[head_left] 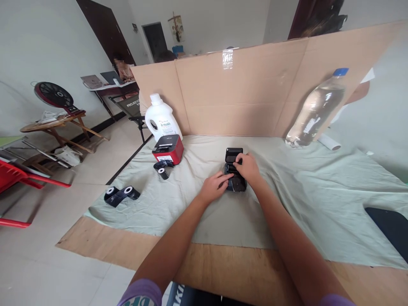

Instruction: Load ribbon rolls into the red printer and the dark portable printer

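A small black device (236, 183), which looks like a portable printer, lies on the cloth with its lid (234, 155) raised. My left hand (214, 187) grips the device's left side, index finger reaching over its top. At the upper right of the opening, the fingers of my right hand (247, 166) are pinched together beside a dark cylinder-like part inside. Whatever is between those fingertips is hidden. Left of my hands, a roll of black ribbon (163, 173) lies by a red and black printer (168, 149). Two joined black ribbon rolls (121, 194) rest nearer the table's left edge.
A white jug (162, 117) stands behind the red printer. A cardboard panel (232, 102) closes off the back. A large clear bottle (315, 112) leans at right, near a cardboard tube (329, 142). A dark flat object (390, 227) lies far right. People sit beyond the panel.
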